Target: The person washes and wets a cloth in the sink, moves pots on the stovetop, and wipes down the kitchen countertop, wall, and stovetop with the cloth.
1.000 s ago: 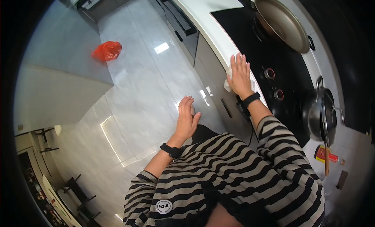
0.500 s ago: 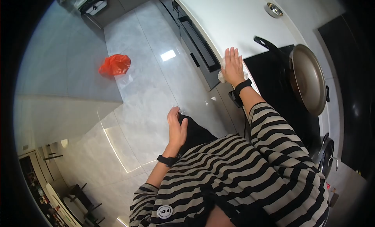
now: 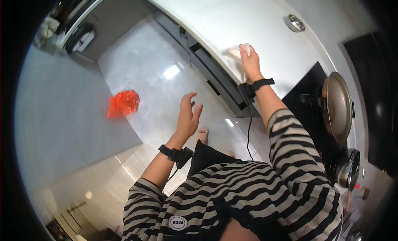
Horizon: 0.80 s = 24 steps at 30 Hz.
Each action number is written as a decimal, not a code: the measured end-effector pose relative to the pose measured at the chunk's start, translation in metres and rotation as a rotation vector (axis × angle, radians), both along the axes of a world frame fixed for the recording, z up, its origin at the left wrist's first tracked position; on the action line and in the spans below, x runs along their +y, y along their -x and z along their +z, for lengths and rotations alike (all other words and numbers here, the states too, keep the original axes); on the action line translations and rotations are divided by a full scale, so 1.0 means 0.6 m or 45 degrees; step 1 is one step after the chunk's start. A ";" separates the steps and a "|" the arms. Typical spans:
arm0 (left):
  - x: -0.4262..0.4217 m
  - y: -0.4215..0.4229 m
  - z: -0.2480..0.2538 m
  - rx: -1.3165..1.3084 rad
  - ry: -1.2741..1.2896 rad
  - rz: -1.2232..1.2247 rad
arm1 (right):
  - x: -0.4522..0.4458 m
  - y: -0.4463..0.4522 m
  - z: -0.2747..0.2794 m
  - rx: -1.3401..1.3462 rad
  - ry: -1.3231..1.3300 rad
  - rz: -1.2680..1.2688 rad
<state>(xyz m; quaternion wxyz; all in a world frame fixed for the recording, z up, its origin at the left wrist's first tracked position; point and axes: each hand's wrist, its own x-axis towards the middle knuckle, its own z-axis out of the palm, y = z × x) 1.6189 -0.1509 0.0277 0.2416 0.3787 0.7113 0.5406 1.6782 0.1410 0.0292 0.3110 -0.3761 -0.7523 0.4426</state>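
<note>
White cloth (image 3: 234, 53), earlier under palm, now partly inside right grip (image 3: 251, 63)

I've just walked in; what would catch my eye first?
Probably the crumpled, glossy orange-red plastic bag, left of centre. Next, the right hand gripping a crumpled whitish cloth over the long white counter. Then the black-and-beige striped shirt, filling the bottom middle.
</note>
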 end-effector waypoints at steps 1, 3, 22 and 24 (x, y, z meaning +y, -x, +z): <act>0.031 0.014 0.004 -0.087 -0.040 -0.033 | -0.006 -0.020 0.029 -0.011 0.167 0.014; 0.099 0.019 0.011 -0.268 -0.103 -0.117 | -0.020 -0.057 0.018 0.263 0.347 -0.052; 0.327 -0.621 0.090 -1.366 0.090 -1.103 | -0.205 -0.786 0.078 0.491 0.169 -1.013; 0.330 -0.685 0.102 -1.447 0.238 -1.181 | -0.227 -0.872 0.099 0.667 0.329 -0.982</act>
